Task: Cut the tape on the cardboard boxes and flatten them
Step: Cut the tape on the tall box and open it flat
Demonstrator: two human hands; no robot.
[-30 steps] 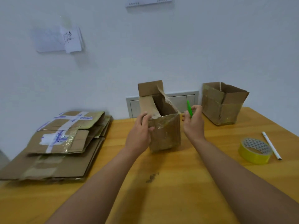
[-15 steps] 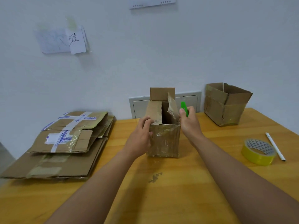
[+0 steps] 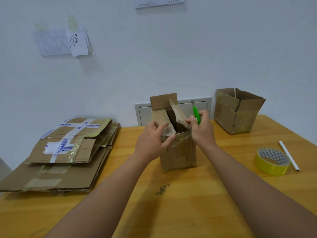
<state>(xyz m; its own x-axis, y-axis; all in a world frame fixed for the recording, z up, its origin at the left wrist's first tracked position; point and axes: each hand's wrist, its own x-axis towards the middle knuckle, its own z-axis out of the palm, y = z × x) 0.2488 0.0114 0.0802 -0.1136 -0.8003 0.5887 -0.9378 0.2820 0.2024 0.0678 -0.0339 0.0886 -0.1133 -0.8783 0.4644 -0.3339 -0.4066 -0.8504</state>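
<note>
Hands on a small taped cardboard box [image 3: 178, 150] standing upright mid-table [image 3: 188, 203], top flaps up.

We see the left hand [image 3: 151, 143] on the box's upper left corner, thumb across the near face and fingers loosely spread over a bent flap, touching rather than clamping it. On the box's right side the right hand [image 3: 201, 130] grips a green utility knife [image 3: 196, 114], blade tip pointing up, while its fingertips pinch the right-hand flap's edge. Well left of the box lies a stack of flattened boxes [image 3: 60, 155]. Behind the box and to its right stands a second open box [image 3: 237, 110]. Right of the box lie a yellow tape roll [image 3: 271, 160] and, just beyond it, a white pen [image 3: 289, 155].
</note>
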